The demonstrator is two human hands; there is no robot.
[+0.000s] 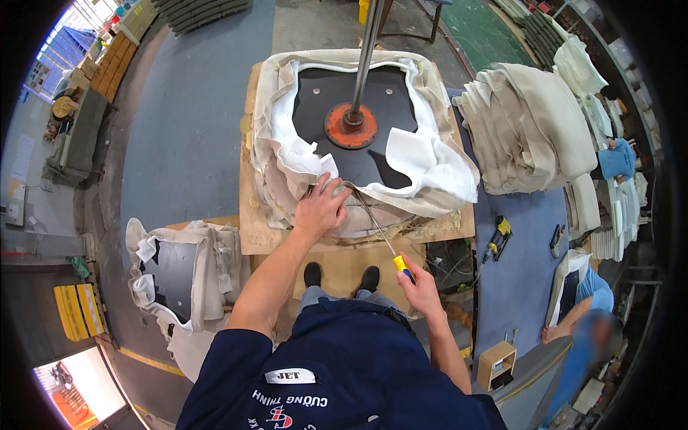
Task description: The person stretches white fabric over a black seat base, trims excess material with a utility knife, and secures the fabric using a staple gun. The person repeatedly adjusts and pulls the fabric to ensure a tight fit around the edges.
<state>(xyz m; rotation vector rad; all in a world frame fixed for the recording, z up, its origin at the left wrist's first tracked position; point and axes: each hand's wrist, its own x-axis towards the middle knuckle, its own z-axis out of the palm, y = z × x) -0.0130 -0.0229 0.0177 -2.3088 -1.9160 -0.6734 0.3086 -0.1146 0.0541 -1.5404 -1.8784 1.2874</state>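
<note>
I see the right hand (pixel 421 288) clasping a yellow-handled tool (pixel 402 265), its shaft reaching the near side of the padded seat (pixel 423 159). The left hand (pixel 321 209) rests on beige fabric (pixel 290 178) there; whether its fingers pinch, I can't tell. The seat lies on a wooden board (pixel 462 231), a red disc (pixel 337 130) farther on its black panel (pixel 308 111).

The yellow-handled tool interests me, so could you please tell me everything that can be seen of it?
The tool has a yellow-and-blue handle, apparently plastic, and a long, thin, metal-looking shaft. The right hand grips the handle, partly covering it. The shaft slants forward and leftward over beige fabric, its far end near the left hand; whether it reaches under the fabric is unclear.
</note>
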